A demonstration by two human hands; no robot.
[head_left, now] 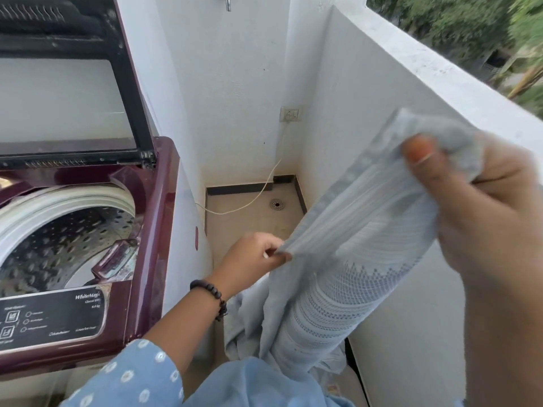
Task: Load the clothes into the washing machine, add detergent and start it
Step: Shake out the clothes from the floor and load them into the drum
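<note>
A maroon top-loading washing machine [152, 218] stands at the left with its lid [67, 92] raised. Its steel drum [58, 245] looks bare inside as far as I can see. To the right of the machine I hold a long pale blue-grey cloth [346, 259] with a woven white pattern. My right hand [482, 207], close to the camera, grips its upper end. My left hand [252, 257], lower and nearer the machine, pinches an edge of the same cloth. The rest of the cloth hangs down toward the floor.
A white balcony wall [411, 92] runs along the right. A wall socket [291, 113] with a white cable [258, 195] sits in the far corner above a tiled floor with a drain [276, 204]. The machine's control panel [53, 318] faces me.
</note>
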